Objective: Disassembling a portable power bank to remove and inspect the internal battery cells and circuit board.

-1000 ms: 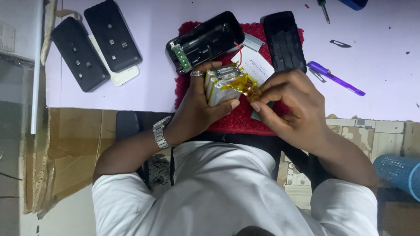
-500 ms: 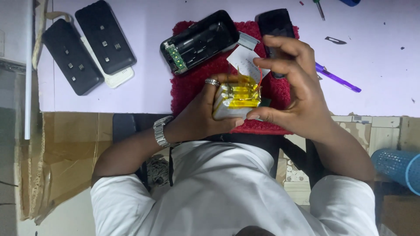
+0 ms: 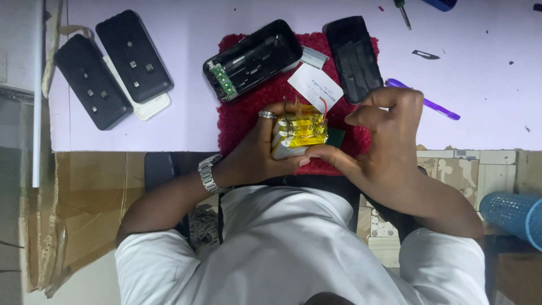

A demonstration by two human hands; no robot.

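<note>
I see both forearms coming up from the bottom, elbows out, hands meeting at centre. Left hand [image 3: 257, 149] curled, fingers wrapped closed round what it grips, ring on one finger, metal watch at the wrist. Right hand [image 3: 384, 141] beside it, thumb stretched left and pressing, other fingers bent, knuckles raised. White short sleeves on both upper arms.
</note>
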